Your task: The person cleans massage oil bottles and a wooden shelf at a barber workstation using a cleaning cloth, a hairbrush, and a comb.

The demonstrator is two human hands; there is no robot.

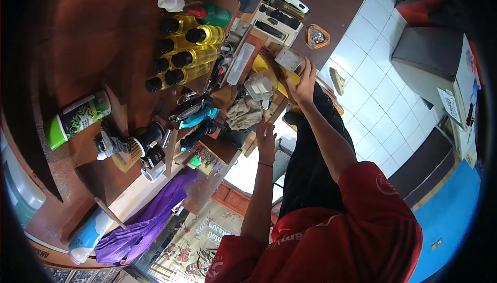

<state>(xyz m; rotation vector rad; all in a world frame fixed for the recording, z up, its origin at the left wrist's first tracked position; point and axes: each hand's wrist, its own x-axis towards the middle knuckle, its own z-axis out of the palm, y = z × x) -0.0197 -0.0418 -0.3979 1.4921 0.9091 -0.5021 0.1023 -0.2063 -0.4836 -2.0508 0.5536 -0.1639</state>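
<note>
My left hand [265,137] is beside the wooden drawer's edge, just below a crumpled grey-brown cloth [245,113]. Its fingers are slightly apart and nothing shows in them. Further up, my right hand [303,87] has its thumb and fingers around the lower corner of a small clear plastic box [289,59]. Beside that thumb lie a yellow item [293,77] and a long brown comb or brush [270,59], partly hidden. An open clear container [260,85] with pale pieces inside sits between the cloth and my right hand.
Several yellow bottles [195,55] with black caps stand on the brown counter, near a green bottle [216,15]. A white hair clipper [294,1] and a triangular ashtray [317,36] are at the top. Left are a green tub [77,119] and a brush [135,151].
</note>
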